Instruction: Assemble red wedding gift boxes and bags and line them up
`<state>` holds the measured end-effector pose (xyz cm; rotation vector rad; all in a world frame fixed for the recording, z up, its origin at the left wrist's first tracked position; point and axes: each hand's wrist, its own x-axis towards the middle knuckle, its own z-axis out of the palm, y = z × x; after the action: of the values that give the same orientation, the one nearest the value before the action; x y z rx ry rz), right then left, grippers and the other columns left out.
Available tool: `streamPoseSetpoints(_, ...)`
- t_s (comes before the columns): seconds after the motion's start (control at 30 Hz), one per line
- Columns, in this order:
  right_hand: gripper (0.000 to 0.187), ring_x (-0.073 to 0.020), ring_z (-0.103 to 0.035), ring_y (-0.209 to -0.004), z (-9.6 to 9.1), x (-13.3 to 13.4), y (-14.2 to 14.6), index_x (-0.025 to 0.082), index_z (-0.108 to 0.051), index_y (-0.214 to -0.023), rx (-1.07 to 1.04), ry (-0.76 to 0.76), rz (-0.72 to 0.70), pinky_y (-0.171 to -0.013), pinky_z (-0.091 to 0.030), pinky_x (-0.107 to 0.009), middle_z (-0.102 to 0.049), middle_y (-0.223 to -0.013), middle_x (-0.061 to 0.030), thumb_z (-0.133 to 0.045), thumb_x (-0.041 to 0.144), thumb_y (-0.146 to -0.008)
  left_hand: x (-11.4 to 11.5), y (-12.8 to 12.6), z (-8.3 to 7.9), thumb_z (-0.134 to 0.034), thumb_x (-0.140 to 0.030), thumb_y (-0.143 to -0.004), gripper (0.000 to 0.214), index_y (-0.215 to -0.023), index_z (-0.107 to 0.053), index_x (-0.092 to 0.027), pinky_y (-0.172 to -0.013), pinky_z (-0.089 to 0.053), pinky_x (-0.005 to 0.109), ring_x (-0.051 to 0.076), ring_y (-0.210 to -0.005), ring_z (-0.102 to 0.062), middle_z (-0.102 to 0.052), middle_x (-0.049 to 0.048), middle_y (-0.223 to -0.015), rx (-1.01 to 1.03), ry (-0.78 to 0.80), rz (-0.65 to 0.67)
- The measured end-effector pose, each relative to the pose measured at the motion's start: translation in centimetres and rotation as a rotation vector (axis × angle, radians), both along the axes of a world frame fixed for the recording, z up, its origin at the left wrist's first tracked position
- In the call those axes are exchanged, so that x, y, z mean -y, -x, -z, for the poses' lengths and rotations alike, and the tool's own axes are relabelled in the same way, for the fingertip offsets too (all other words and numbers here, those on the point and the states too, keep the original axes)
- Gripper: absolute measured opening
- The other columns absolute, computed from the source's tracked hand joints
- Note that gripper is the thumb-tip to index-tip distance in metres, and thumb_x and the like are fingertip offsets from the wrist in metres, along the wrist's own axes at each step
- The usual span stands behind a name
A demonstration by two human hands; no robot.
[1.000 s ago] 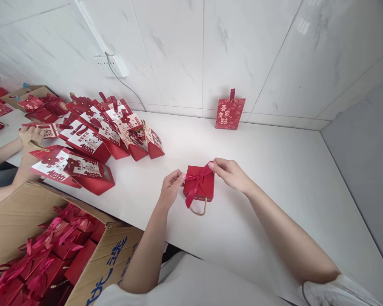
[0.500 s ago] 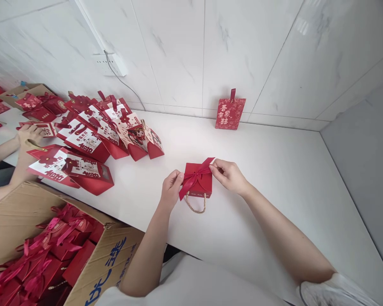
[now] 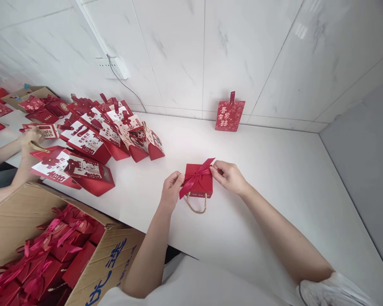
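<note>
A small red gift box (image 3: 203, 187) lies on the white table, its twisted gold rope handle (image 3: 196, 211) towards me. Across its lid a crimson ribbon (image 3: 189, 185) is tied, with one tail slanting to the lower left and another to the upper right. My left hand (image 3: 172, 187) pinches the ribbon at the box's left edge between thumb and fingers. On the other side, my right hand (image 3: 229, 176) grips the ribbon at the upper right edge. The fingertips partly hide the ribbon where they hold it.
A cardboard carton (image 3: 111, 259) full of ribboned red boxes stands at lower left. Several printed gift boxes (image 3: 91, 174) are grouped on the table's left. A red tag-like packet (image 3: 230, 115) leans on the tiled wall. Another person's hands (image 3: 32, 138) work at far left.
The view has shifted very slightly. Both my hands stay at the ribbon's sides, and the ribbon between them looks nearly the same.
</note>
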<state>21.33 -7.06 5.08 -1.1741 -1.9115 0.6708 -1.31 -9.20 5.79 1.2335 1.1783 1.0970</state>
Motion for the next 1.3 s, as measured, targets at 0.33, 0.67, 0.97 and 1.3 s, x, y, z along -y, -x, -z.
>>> streamPoseSetpoints(0.33, 0.036, -0.0122, -0.029, -0.055, 0.1, -0.3, -0.2, 0.022, -0.035, -0.067, -0.041, 0.078, -0.049, -0.054, -0.027, -0.027, -0.036, -0.060, 0.0039, -0.042, 0.043, -0.096, 0.0, 0.2, 0.8, -0.055, -0.042, -0.090, 0.041, -0.063, -0.037, -0.017, -0.059, -0.029, 0.025, 0.011, -0.060, -0.031, -0.033, -0.0027, -0.062, -0.028, -0.002, 0.009)
streamPoseSetpoints(0.67, 0.045, -0.0132, -0.039, -0.056, -0.6, -0.3, -0.7, 0.021, -0.044, -0.066, 0.013, 0.238, -0.013, -0.057, -0.031, -0.027, -0.044, -0.060, 0.0027, -0.038, 0.054, -0.096, -0.2, 0.6, 0.1, -0.045, -0.048, -0.093, 0.043, -0.063, -0.045, -0.017, -0.071, -0.035, 0.027, 0.013, -0.066, -0.040, -0.044, -0.0004, -0.066, -0.052, 0.071, 0.040)
streamPoseSetpoints(0.97, 0.048, -0.0132, -0.040, -0.059, -1.7, 0.0, -0.4, 0.021, -0.047, -0.070, -0.129, 0.308, 0.073, -0.060, -0.032, -0.027, -0.045, -0.063, 0.0031, -0.036, 0.060, -0.096, 0.2, 1.5, 0.0, -0.043, -0.051, -0.093, 0.043, -0.068, -0.053, -0.018, -0.077, -0.035, 0.028, 0.015, -0.071, -0.043, -0.046, 0.0003, -0.068, -0.176, -0.039, -0.064)
streamPoseSetpoints(1.3, 0.037, -0.0131, -0.037, -0.061, -1.1, 0.0, 0.4, 0.022, -0.045, -0.075, -0.168, 0.234, -0.006, -0.061, -0.032, -0.027, -0.044, -0.066, 0.0034, -0.038, 0.050, -0.098, 0.8, 0.6, -0.8, -0.048, -0.043, -0.093, 0.034, -0.069, -0.046, -0.019, -0.070, -0.035, 0.026, 0.014, -0.070, -0.042, -0.045, -0.0008, -0.070, -0.268, -0.101, -0.040)
